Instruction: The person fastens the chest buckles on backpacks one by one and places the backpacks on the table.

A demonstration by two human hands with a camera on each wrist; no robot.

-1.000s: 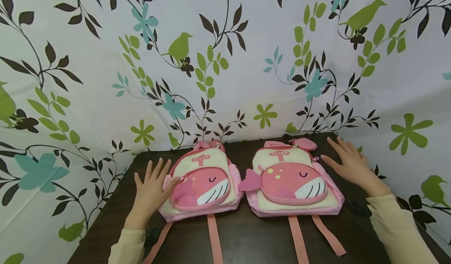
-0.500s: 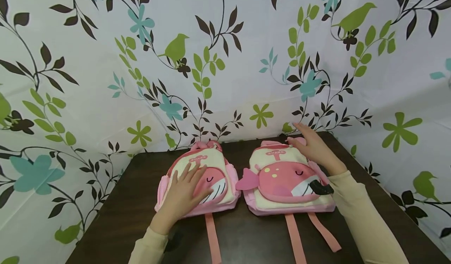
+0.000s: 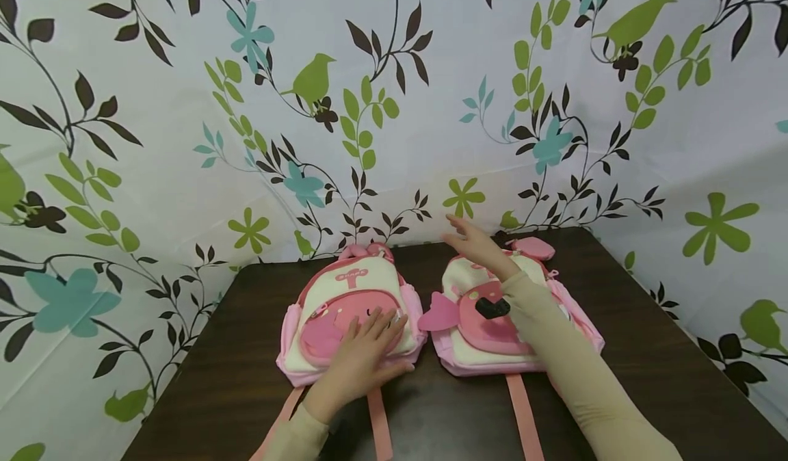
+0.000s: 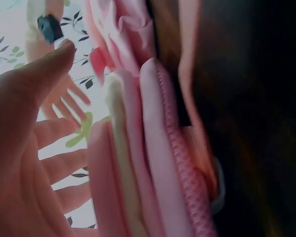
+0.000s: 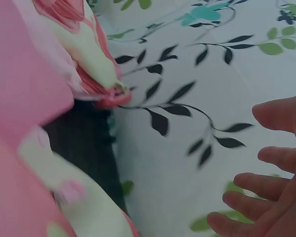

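Two small pink-and-cream backpacks lie side by side in the head view, each with a whale on its front pocket. Over the lower front of the left backpack [image 3: 352, 280] is my left hand [image 3: 360, 365], fingers spread and straight, holding nothing. Whether it touches the pocket I cannot tell; in the left wrist view the backpack's edge [image 4: 158, 148] is beside the fingers. My right hand [image 3: 479, 245] is in the air above the top left of the right backpack [image 3: 452, 348], also holding nothing. The right forearm hides part of that whale. Spread fingers of the right hand [image 5: 266, 187] show in the right wrist view.
Both backpacks lie on a dark wooden table [image 3: 215, 351], with pink straps [image 3: 526, 420] hanging toward the near side. A white cloth [image 3: 418, 139] printed with leaves and birds stands behind and around the table. A black wrist device [image 3: 492, 308] sits on the right wrist.
My left hand has moved right from the left backpack's left side to over its lower front. My right hand has swept left from beyond the right backpack to above its top left. The backpacks stay put.
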